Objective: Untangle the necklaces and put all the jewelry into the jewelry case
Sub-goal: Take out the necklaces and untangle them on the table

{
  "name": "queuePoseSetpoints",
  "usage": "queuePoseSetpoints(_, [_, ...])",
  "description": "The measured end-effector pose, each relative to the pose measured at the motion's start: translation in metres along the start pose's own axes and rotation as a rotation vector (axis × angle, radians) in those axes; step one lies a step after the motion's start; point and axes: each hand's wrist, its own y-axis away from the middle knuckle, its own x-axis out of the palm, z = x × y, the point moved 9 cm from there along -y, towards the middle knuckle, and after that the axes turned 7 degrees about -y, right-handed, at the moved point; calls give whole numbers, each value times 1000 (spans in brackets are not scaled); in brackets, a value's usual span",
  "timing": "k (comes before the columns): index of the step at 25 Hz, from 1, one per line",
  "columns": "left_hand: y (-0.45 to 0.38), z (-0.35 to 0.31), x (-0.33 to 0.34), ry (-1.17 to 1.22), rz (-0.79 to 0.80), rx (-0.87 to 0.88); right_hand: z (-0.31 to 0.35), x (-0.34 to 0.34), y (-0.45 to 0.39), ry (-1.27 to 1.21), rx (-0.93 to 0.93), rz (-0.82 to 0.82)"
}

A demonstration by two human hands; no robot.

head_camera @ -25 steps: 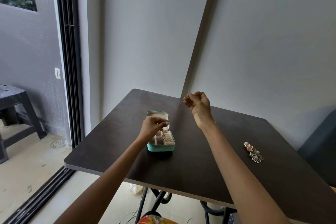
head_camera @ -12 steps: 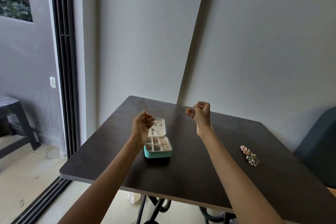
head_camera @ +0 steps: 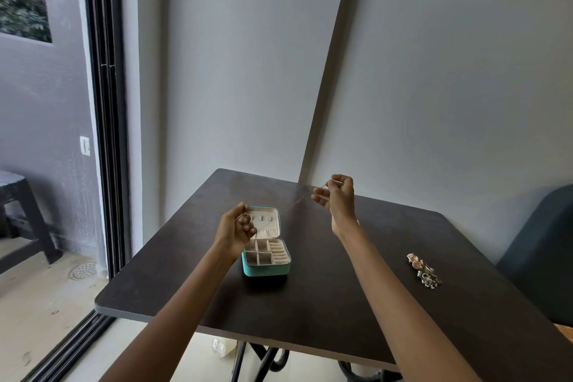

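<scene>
A teal jewelry case lies open on the dark table, its cream compartments showing and its lid laid back. A thin necklace chain stretches in the air above the case between both hands. My left hand pinches one end just left of the lid. My right hand pinches the other end, raised higher, over the table's far side. A small heap of other jewelry lies on the table to the right of my right forearm.
Grey walls meet in a corner behind the table. A dark sliding-door frame stands at the left, with a black stool outside. A dark chair sits at the table's right edge.
My left hand has lifted off the case and drawn left, and my right hand has risen, so the chain is now pulled out between them. The view has tilted upward.
</scene>
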Motion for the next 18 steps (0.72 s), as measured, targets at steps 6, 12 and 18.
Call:
queuePoseSetpoints(6, [9,-21,20,-819,103,299,3,9,-1,-4,-37,84])
queuePoseSetpoints(12, [17,-17,49,-1886,-1,736,5,15,1,-113,-38,111])
queuePoseSetpoints(18, [7,-1,39,-1911,-5,641,3,22,5,-163,-30,190])
